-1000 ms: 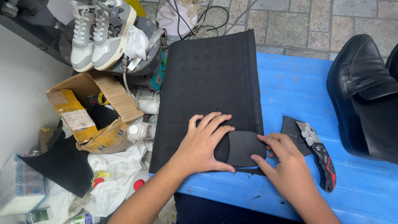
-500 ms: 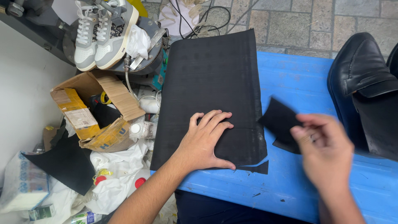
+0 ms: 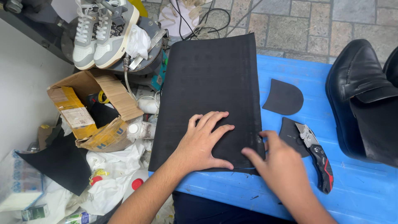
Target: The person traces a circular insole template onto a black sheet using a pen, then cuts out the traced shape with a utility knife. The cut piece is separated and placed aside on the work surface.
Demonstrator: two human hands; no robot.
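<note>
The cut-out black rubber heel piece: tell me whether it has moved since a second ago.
Yes. The heel piece left the rubber sheet near edge and now lies farther right on the blue table, beyond the utility knife.

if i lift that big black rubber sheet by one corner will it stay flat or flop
Probably flop: the black rubber sheet looks thin and overhangs the blue table at its far end. It likely won't slide easily, since its matte surface looks grippy and the left hand lies flat on it. It seems light for its size, hardly fragile.
</note>
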